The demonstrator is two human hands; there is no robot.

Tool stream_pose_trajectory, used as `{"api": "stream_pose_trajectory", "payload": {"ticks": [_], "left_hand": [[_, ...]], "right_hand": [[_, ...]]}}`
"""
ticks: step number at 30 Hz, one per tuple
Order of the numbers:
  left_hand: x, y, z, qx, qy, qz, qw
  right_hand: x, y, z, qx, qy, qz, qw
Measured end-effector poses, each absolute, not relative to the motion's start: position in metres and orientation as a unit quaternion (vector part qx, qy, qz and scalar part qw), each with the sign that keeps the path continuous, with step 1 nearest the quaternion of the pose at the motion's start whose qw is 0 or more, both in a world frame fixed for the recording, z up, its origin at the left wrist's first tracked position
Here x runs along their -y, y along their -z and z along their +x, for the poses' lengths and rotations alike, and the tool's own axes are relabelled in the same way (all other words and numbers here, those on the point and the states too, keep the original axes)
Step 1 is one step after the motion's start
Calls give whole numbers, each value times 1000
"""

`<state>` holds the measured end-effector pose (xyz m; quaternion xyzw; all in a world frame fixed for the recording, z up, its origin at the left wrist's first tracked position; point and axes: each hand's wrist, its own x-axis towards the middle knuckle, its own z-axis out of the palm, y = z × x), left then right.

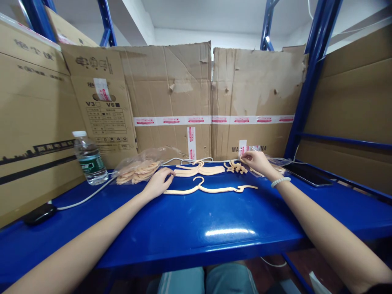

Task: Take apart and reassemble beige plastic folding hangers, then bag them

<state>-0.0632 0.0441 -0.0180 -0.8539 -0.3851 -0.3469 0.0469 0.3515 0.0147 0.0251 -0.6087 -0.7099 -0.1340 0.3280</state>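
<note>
A cream plastic hanger [214, 188] lies flat on the blue shelf [214, 232]. My left hand [159, 182] rests on its left end, fingers curled over the tip. Behind it lies a small stack of the same hangers [202, 169]. My right hand [256, 161], with a white bead bracelet on the wrist, reaches to the back right and pinches a small cream clip from a pile of clips [235, 166] beside a clear plastic bag [277, 165].
A clear bag of cream parts [137, 168] lies at the back left, next to a water bottle [90, 157]. A black device [39, 213] with a white cable sits at the far left. A dark tablet [308, 173] lies at the right. Cardboard walls [171, 94] surround the shelf.
</note>
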Motion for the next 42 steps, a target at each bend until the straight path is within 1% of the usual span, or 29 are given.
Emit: {"api": "stream_pose_trajectory", "payload": {"ticks": [11, 22, 30, 36, 42], "left_hand": [[-50, 24, -64, 375, 338, -862, 40], [-62, 34, -67, 403, 287, -869, -12], [-60, 33, -64, 425, 258, -866, -47], [-57, 27, -65, 430, 258, -864, -37], [-55, 23, -66, 455, 222, -862, -13]], "right_hand": [[-19, -23, 353, 743, 134, -590, 286], [-31, -11, 354, 806, 132, -559, 144], [-34, -4, 352, 803, 161, -567, 87], [-35, 0, 349, 796, 158, -574, 104], [-35, -1, 348, 784, 148, -571, 191]]}}
